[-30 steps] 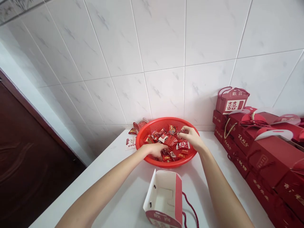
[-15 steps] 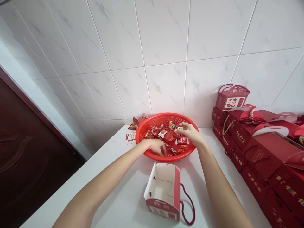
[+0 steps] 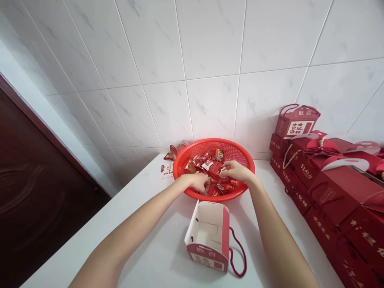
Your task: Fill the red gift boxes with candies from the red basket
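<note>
A red plastic basket (image 3: 181,154) with mesh walls holds several wrapped candies (image 3: 207,164), mostly in red packets. My left hand (image 3: 199,182) is inside its near left part, fingers curled down among the packets; what they grip, if anything, is hidden. On the right side, my right hand (image 3: 239,172) reaches over the rim, with thumb and fingers closed on a small wrapped candy (image 3: 223,172) with a whitish label. In front of the basket, an open gift box (image 3: 210,230) shows its bare white inside. A dark red cord handle (image 3: 241,256) lies beside it.
Stacked red gift boxes (image 3: 324,200) line the right side of the white table (image 3: 156,236), a smaller box (image 3: 297,124) on top. Behind the basket's left side are a printed card (image 3: 166,170) and another packet (image 3: 169,156). A tiled wall (image 3: 210,108) closes off the back.
My right hand has moved slightly lower and inward over the candies, and its fingers have closed in. The left hand's fingers have curled tighter. The whole view has shifted slightly.
</note>
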A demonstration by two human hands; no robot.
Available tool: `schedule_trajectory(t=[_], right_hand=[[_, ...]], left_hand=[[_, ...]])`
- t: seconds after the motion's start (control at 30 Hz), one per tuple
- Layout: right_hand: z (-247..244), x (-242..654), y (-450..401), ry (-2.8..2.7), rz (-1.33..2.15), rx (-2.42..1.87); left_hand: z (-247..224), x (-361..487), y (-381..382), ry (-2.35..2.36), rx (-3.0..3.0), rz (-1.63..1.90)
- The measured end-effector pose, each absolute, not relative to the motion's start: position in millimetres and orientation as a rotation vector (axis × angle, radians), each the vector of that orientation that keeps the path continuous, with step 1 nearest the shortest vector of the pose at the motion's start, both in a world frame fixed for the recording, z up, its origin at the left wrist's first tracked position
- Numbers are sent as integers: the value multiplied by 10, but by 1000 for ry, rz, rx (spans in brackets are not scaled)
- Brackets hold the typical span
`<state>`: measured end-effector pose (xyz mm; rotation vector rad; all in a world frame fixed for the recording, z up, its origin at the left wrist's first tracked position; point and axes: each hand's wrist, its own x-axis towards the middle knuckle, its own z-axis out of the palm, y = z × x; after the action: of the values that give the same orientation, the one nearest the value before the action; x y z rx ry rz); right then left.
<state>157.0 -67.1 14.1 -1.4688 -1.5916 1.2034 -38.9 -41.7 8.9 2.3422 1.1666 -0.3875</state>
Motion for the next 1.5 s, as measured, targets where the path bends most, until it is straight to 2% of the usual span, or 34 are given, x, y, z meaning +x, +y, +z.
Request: schedule_trajectory(t=[0.3, 0.7, 1.0, 1.23, 1.5], right_hand=[[76, 1591, -634, -1610, 1181, -1473], [75, 1578, -617, -1540, 1257, -1353], [113, 1595, -639, -1487, 1216, -1247], [93, 1601, -622, -1406, 1245, -1152], [54, 1622, -568, -1298, 1246, -1065]], left_hand=[[114, -373, -429, 1522, 2481, -466], [93, -409, -326, 1294, 2300, -446], [60, -438, -230, 1249, 2459, 21], [-18, -467, -173, 1104, 2546, 25], [57, -411, -182, 1173, 2519, -51]])
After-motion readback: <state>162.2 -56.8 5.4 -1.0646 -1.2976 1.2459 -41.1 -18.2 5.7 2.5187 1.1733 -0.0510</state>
